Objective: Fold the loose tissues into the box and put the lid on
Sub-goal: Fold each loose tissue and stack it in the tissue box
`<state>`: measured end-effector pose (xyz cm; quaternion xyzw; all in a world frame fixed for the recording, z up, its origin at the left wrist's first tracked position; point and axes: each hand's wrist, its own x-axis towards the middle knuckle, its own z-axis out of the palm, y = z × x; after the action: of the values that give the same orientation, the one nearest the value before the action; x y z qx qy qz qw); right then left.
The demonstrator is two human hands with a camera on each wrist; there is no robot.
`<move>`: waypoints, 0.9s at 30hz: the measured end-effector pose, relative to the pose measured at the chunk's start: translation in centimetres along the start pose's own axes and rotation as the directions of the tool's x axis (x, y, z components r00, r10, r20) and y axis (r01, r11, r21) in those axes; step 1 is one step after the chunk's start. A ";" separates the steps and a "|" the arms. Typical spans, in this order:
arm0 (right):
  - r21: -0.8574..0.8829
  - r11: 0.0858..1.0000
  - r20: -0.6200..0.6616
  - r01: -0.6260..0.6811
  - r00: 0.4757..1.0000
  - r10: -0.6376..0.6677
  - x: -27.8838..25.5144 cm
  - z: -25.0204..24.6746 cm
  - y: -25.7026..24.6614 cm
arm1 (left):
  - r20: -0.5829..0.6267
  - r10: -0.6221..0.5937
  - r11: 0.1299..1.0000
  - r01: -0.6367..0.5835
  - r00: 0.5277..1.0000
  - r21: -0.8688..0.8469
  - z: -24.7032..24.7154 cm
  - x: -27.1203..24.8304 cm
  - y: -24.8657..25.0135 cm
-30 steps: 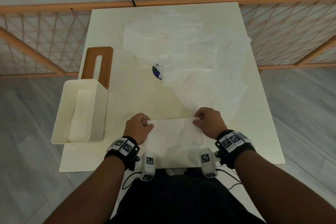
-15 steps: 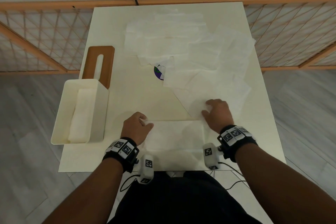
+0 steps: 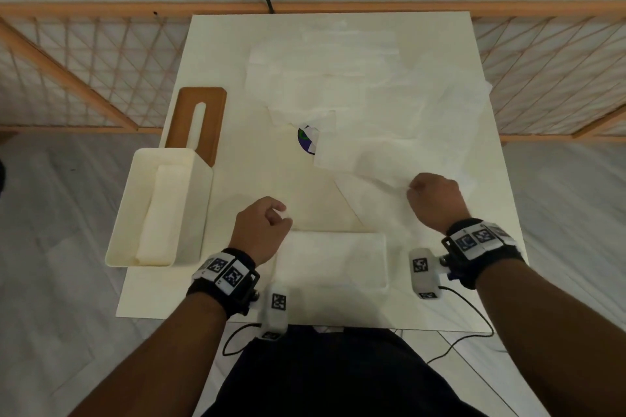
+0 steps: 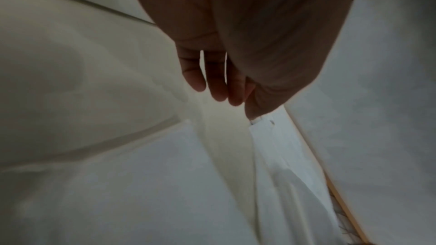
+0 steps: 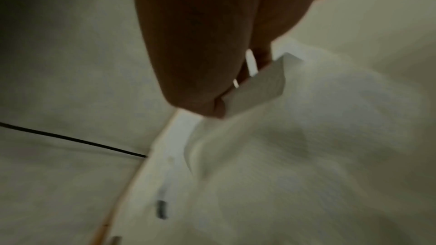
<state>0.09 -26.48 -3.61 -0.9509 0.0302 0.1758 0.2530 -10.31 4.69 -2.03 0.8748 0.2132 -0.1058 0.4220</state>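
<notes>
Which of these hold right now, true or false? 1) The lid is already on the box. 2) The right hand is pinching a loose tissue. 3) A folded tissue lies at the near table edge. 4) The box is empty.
1) False: the brown lid lies flat on the table behind the open box.
2) True: the right hand pinches a loose tissue.
3) True: the folded tissue lies flat between the wrists.
4) False: folded tissues already lie inside.
</notes>
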 end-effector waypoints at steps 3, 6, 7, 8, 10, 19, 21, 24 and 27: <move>0.093 0.992 0.202 0.083 0.974 -0.101 -1.4 -4.4 -2.7 | 0.055 0.135 0.990 -0.132 0.989 -0.058 0.2 1.1 1.9; 0.368 0.927 0.358 0.067 0.910 -0.207 -3.3 -8.2 -5.4 | 0.173 0.224 0.969 -0.201 0.959 -0.143 0.2 2.3 4.9; 0.455 0.889 0.385 0.044 0.891 -0.241 -3.9 -9.0 -6.0 | 0.210 0.240 0.963 -0.205 0.948 -0.175 0.2 2.6 6.0; 0.536 0.844 0.406 0.009 0.874 -0.267 -4.2 -9.6 -6.4 | 0.248 0.255 0.958 -0.208 0.935 -0.199 0.1 3.0 7.0; 0.656 0.752 0.436 -0.072 0.849 -0.299 -4.6 -10.1 -6.8 | 0.309 0.290 0.942 -0.214 0.906 -0.257 -0.2 3.6 8.7; 0.903 0.306 0.377 -0.301 0.898 -0.229 -5.8 -8.0 -4.8 | 0.252 0.179 0.808 0.004 0.951 -0.589 -2.1 3.4 9.3; 0.909 0.325 0.346 -0.261 0.908 -0.238 -6.4 -6.4 -4.8 | 0.222 0.146 0.795 0.019 0.964 -0.606 -2.2 3.2 8.7; 0.905 0.394 0.226 -0.161 0.966 -0.125 -6.8 -4.9 -5.7 | 0.161 0.095 0.820 0.014 0.982 -0.573 -2.1 2.9 7.4; 0.880 0.472 0.113 -0.054 0.989 -0.099 -6.6 -4.4 -6.2 | 0.047 0.041 0.872 -0.013 0.998 -0.490 -2.2 2.4 6.4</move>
<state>-3.82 -23.44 5.19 -0.6701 0.0849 0.2018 0.7093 -5.26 3.56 2.90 0.7393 0.2092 -0.0668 0.6365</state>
